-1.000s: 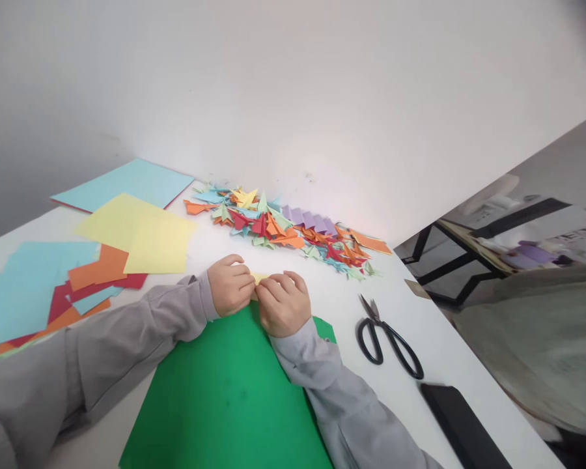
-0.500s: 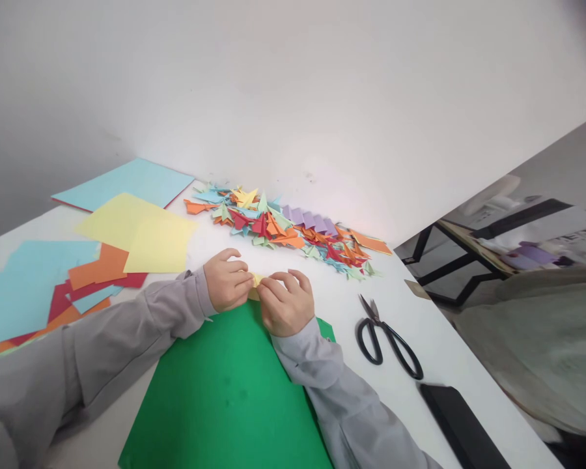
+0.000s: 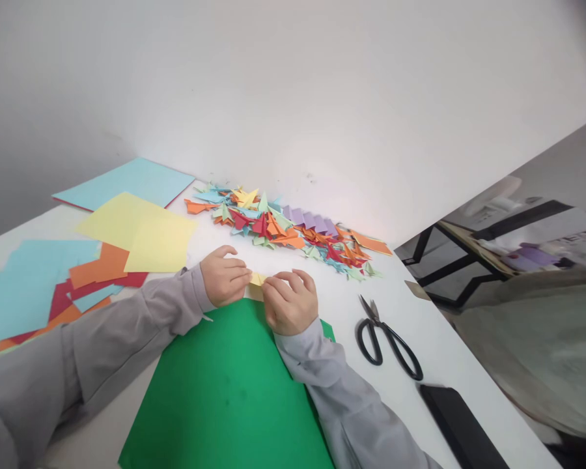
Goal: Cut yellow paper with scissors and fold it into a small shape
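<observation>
Between my two hands is a small piece of folded yellow paper (image 3: 257, 279), just past the far edge of a large green sheet (image 3: 229, 391). My left hand (image 3: 224, 277) pinches its left end between thumb and fingers. The right end is pinched by my right hand (image 3: 290, 301), whose fingers curl over and cover part of it. Beyond my hands lies a long heap of small folded paper figures (image 3: 273, 225) in red, orange, green, blue and yellow. Fine creases in the held paper are too small to make out.
Black-handled scissors (image 3: 378, 332) lie right of my right hand, blades slightly apart. Nearer sits a black flat case (image 3: 461, 426). Orange and red paper pieces (image 3: 100, 264), yellow sheets (image 3: 159, 241) and blue sheets (image 3: 127, 182) spread at left. A white wall (image 3: 293, 98) rises behind the table.
My hands have moved slightly apart, the left a little leftward and the right a little rightward. More of the yellow paper shows between them.
</observation>
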A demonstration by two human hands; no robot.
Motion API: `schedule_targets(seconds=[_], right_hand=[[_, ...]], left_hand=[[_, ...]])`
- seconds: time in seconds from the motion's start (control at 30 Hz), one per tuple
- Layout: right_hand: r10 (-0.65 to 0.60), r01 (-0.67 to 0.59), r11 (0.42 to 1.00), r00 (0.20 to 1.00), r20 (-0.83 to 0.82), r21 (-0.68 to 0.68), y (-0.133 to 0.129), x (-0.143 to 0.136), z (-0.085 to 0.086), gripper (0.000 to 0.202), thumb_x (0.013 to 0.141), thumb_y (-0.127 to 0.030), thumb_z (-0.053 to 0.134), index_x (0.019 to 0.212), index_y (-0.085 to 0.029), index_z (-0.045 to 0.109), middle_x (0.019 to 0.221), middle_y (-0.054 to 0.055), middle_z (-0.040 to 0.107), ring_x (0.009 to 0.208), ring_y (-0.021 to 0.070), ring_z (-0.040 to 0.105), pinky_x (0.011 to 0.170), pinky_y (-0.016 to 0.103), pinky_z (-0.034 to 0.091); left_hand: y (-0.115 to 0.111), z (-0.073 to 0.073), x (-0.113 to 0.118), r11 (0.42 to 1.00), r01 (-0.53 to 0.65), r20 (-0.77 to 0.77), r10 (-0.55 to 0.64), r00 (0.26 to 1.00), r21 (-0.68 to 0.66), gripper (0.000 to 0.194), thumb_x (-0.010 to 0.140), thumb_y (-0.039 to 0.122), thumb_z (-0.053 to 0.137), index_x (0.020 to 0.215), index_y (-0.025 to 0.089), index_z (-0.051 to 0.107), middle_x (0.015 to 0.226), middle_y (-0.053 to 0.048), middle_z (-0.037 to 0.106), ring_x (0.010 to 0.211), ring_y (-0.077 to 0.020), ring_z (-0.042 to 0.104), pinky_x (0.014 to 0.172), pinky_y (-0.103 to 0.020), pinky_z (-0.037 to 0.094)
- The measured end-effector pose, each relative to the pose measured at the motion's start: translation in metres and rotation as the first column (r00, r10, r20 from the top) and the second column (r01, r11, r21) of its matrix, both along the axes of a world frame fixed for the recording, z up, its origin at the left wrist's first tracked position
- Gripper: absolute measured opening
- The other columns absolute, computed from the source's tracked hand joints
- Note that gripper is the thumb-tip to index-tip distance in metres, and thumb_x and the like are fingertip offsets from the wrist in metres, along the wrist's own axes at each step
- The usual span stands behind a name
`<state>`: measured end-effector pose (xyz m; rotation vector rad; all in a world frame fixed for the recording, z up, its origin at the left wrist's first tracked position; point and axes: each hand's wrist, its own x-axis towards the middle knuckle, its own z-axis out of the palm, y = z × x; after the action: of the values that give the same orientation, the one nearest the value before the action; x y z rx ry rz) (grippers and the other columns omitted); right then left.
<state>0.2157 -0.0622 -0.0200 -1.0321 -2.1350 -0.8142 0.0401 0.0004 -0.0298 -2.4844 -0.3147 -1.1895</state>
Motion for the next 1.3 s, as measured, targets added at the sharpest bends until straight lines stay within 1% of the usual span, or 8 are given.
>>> schedule_targets(seconds=[0.33,0.43,0.53,0.8,0.97,1.07,1.17,1.3], right_hand=[[0.050,-0.048,0.998,0.996,-0.068,0.033,0.001,-0.002,-0.005,0.009,0.070,-0.009,0.056,0.073,-0.018,0.058,0.071,-0.002,0.068,0.072,0.0141,0.055,0.081,0.035,0.036],[0.071,-0.070,0.997,0.993,-0.094,0.014,0.001,-0.003,-0.007,0.006,0.071,-0.012,0.058,0.075,-0.018,0.058,0.074,-0.001,0.068,0.073,0.0136,0.056,0.082,0.034,0.037],[0.052,-0.052,0.999,0.992,-0.113,-0.004,0.002,0.000,-0.007,0.006,0.071,-0.016,0.060,0.077,-0.017,0.058,0.077,0.001,0.069,0.074,0.0144,0.056,0.081,0.034,0.037],[0.087,-0.086,0.996,0.991,-0.099,0.015,0.005,0.000,-0.008,0.009,0.071,-0.010,0.057,0.075,-0.018,0.058,0.073,-0.001,0.068,0.071,0.0132,0.056,0.079,0.033,0.038],[0.130,-0.130,0.991,0.985,-0.111,0.003,0.004,-0.004,-0.008,0.010,0.072,-0.009,0.054,0.077,-0.017,0.059,0.074,0.001,0.068,0.072,0.0132,0.056,0.078,0.032,0.039],[0.161,-0.163,0.986,0.984,-0.081,-0.022,0.003,-0.005,-0.007,0.012,0.071,-0.008,0.051,0.075,-0.017,0.058,0.073,0.001,0.067,0.072,0.0143,0.055,0.076,0.033,0.039],[0.146,-0.147,0.988,0.989,-0.033,-0.041,0.002,-0.006,-0.006,0.012,0.072,-0.009,0.048,0.070,-0.017,0.057,0.067,0.001,0.065,0.072,0.0149,0.054,0.076,0.033,0.038],[0.079,-0.080,0.996,0.997,-0.016,-0.042,0.003,-0.004,-0.004,0.013,0.074,-0.013,0.049,0.063,-0.017,0.053,0.061,0.000,0.061,0.068,0.0138,0.050,0.075,0.032,0.037]], left_hand=[[-0.002,0.001,0.000,0.999,-0.004,-0.002,0.004,1.000,-0.040,0.011,0.075,0.018,0.049,0.083,0.017,0.056,0.085,-0.002,0.069,0.082,-0.0167,0.061,0.079,-0.039,0.040],[-0.002,0.001,0.002,0.999,0.019,0.009,-0.019,1.000,-0.030,0.006,0.076,0.016,0.050,0.079,0.017,0.055,0.082,-0.001,0.069,0.078,-0.0140,0.061,0.079,-0.036,0.040],[-0.001,0.000,0.001,0.999,0.042,0.019,-0.042,0.999,-0.012,0.007,0.075,0.013,0.051,0.079,0.017,0.055,0.081,0.000,0.069,0.077,-0.0123,0.061,0.080,-0.034,0.041],[-0.002,0.001,0.004,0.996,0.092,0.037,-0.092,0.995,0.001,0.004,0.074,0.014,0.054,0.078,0.016,0.055,0.080,-0.002,0.069,0.076,-0.0137,0.061,0.076,-0.035,0.042],[-0.005,0.001,0.006,0.995,0.102,-0.011,-0.101,0.995,0.019,0.004,0.075,0.013,0.051,0.075,0.015,0.054,0.075,-0.002,0.067,0.074,-0.0135,0.059,0.074,-0.034,0.043],[-0.007,0.000,0.009,0.996,0.092,-0.044,-0.092,0.995,-0.005,0.012,0.078,0.012,0.046,0.069,0.016,0.052,0.070,-0.002,0.065,0.073,-0.0130,0.058,0.074,-0.033,0.043],[-0.008,-0.001,0.010,0.996,0.086,-0.068,-0.087,0.994,-0.017,0.016,0.079,0.012,0.043,0.067,0.016,0.051,0.068,-0.002,0.064,0.074,-0.0133,0.057,0.075,-0.034,0.042],[-0.008,0.000,0.010,0.995,0.101,-0.046,-0.101,0.994,-0.003,0.012,0.077,0.012,0.045,0.068,0.015,0.052,0.072,-0.002,0.065,0.076,-0.0134,0.058,0.075,-0.035,0.042]])
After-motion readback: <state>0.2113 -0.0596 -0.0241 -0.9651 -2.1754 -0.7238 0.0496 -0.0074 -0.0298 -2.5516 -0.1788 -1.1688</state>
